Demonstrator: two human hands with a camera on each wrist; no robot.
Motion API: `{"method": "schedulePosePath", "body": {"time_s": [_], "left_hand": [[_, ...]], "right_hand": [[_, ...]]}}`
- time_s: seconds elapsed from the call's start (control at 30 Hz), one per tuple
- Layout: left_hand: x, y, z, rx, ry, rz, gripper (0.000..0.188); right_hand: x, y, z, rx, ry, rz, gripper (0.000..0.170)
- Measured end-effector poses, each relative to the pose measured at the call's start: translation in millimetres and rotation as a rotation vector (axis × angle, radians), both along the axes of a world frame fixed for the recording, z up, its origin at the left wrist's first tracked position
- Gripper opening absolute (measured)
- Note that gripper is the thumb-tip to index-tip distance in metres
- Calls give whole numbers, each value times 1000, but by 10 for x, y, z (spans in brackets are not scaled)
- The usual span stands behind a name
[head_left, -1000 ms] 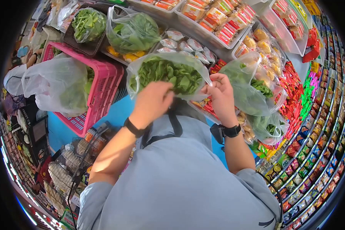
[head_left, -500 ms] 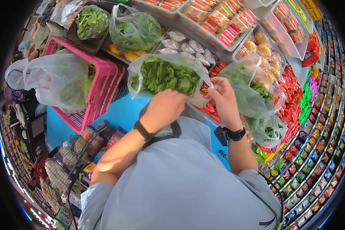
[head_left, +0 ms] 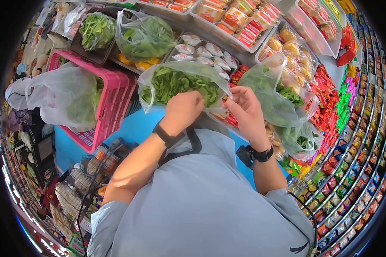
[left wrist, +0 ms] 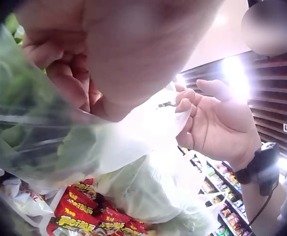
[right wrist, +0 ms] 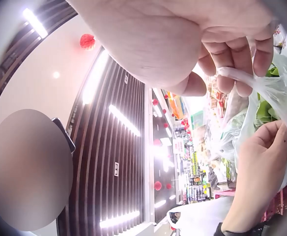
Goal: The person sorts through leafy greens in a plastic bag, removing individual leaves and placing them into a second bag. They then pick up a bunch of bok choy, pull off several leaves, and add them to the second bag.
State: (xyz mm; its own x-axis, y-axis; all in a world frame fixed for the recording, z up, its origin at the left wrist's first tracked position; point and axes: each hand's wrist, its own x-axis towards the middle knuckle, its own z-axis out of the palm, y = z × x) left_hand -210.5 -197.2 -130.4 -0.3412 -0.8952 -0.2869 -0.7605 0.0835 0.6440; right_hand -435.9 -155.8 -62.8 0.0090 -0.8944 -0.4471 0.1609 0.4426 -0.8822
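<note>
A clear plastic bag (head_left: 143,90) full of leafy greens (head_left: 167,83) lies with its mouth open in the head view. My left hand (head_left: 183,112) is at its near edge, fingers curled in around the film by the leaves; the left wrist view shows those curled fingers (left wrist: 67,81) close up, their tips partly hidden. With my right hand (head_left: 248,113) I hold the bag's right corner, stretched out to the side. In the right wrist view the gathered corner (right wrist: 239,75) lies against my right fingers (right wrist: 239,56), the thumb apart from them.
Bagged greens (head_left: 146,36) stand behind, and more bags of greens (head_left: 266,98) lie to the right. A pink basket (head_left: 116,94) with a bag is at the left. Trays of packaged snacks (head_left: 233,38) line the back; snack shelves (head_left: 351,171) fill the right.
My left hand has moved down from over the leaves to the bag's near edge, then slightly left and up. My right hand keeps its hold on the corner.
</note>
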Motion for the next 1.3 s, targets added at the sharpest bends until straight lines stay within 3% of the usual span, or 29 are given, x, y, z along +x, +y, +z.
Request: {"method": "schedulePosePath", "body": {"time_s": [0.37, 0.57, 0.7, 1.1, 1.3], "left_hand": [[-172, -12, 181, 16, -158, -205, 30], [42, -98, -87, 37, -38, 76, 25], [170, -172, -110, 99, 36, 121, 23], [342, -261, -157, 372, 217, 17, 27], [417, -224, 56, 315, 189, -62, 26]], "right_hand": [[3, -7, -182, 8, 116, 35, 32], [-59, -30, -191, -36, 153, -20, 28], [-74, -34, -247, -57, 169, -3, 27], [-94, -73, -184, -40, 172, 27, 20], [-102, -75, -180, -37, 158, 21, 20]]}}
